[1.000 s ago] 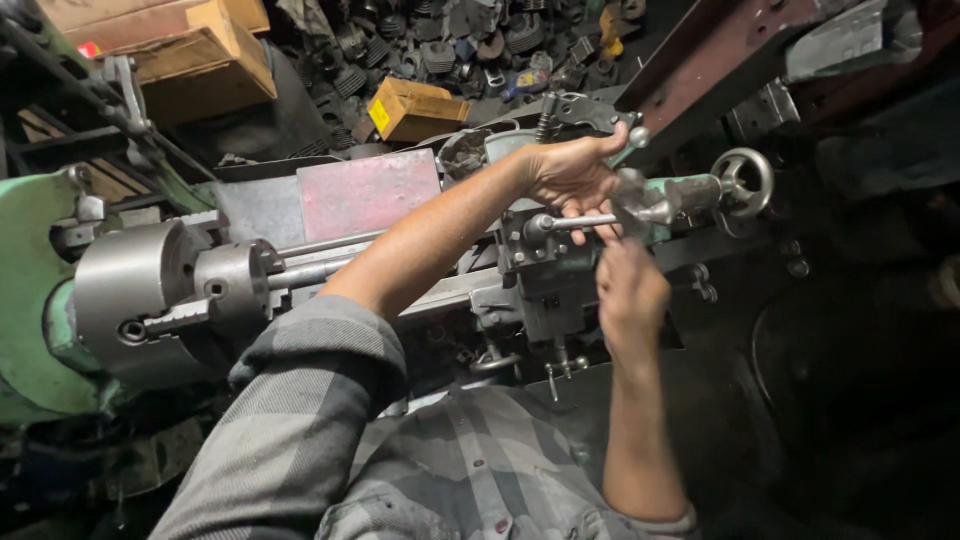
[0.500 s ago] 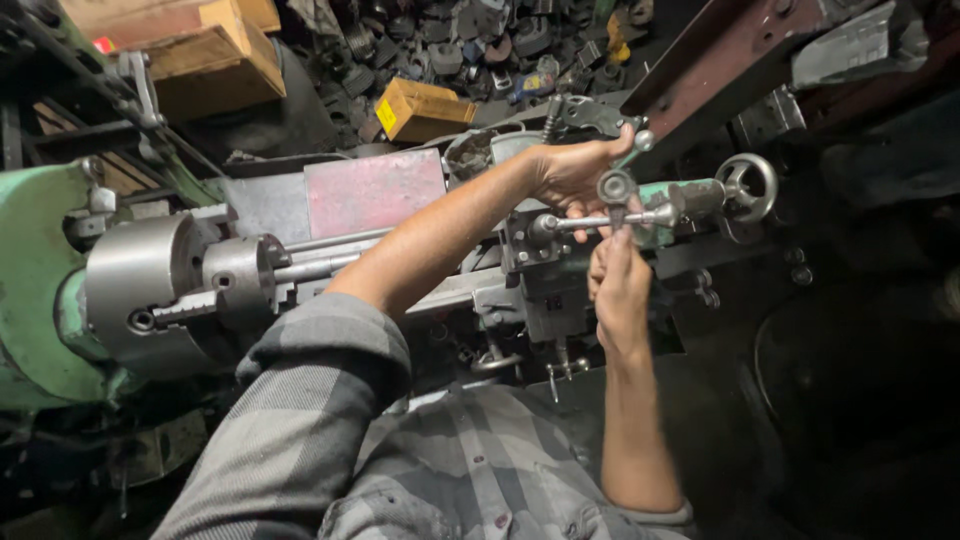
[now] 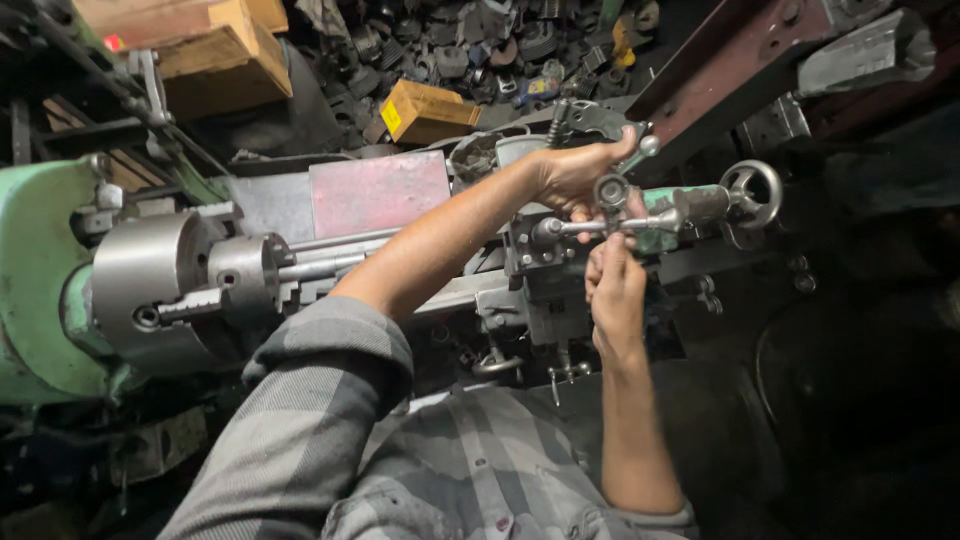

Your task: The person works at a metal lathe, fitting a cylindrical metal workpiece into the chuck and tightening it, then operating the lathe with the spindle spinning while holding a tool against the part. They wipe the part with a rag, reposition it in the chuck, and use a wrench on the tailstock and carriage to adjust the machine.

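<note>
Around the lathe: we see a green headstock [image 3: 35, 280] at the far left, with a steel chuck [image 3: 160, 285] gripping a round bar [image 3: 320, 265] that runs toward the middle.
Behind the bed: a pink sheet-metal panel [image 3: 378, 193] leans there; beyond it lie wooden boxes [image 3: 215, 55], a yellow carton [image 3: 425, 110] and a dark heap of metal parts [image 3: 480, 45].
Overhead obstacle: a rusty red beam [image 3: 730, 60] slants across the upper right, just above our hands.
Far right: the tailstock handwheel [image 3: 752, 193] stands at the end of the green tailstock [image 3: 680, 205].
Tool: a steel handle rod [image 3: 585, 227] sits above the carriage, between the bar and the tailstock.
Long axis: the rod lies nearly level, left to right, roughly in line with the bar; its knobbed end points left.
Left hand [image 3: 575, 175]: our fingers curl over the top of the rod's hub, thumb raised toward a small ball lever [image 3: 648, 145].
Right hand [image 3: 615, 290]: our fingertips are bunched together, pinching the rod from below.
</note>
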The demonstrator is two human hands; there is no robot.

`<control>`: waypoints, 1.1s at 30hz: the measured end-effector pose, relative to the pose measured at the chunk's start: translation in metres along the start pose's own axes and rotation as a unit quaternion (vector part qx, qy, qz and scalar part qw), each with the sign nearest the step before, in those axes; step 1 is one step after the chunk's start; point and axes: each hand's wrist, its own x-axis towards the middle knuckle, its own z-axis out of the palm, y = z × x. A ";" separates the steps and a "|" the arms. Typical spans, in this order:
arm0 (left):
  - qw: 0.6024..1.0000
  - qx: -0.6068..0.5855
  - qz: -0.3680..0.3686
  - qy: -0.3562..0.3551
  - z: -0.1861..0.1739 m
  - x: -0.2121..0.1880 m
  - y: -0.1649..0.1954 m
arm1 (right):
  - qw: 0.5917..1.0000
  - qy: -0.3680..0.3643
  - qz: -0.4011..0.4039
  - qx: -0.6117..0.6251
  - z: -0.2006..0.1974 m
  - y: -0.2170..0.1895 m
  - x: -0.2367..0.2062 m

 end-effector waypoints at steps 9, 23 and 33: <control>0.999 -0.022 -0.014 0.041 0.004 0.000 0.004 | 0.969 -0.132 -0.202 0.053 -0.011 -0.017 -0.015; 0.998 0.055 -0.022 0.011 -0.010 0.013 -0.007 | 0.998 0.053 0.025 0.021 0.000 0.003 0.000; 0.995 0.077 0.028 0.052 0.005 0.004 -0.005 | 0.946 0.031 -0.120 -0.300 -0.007 -0.012 -0.001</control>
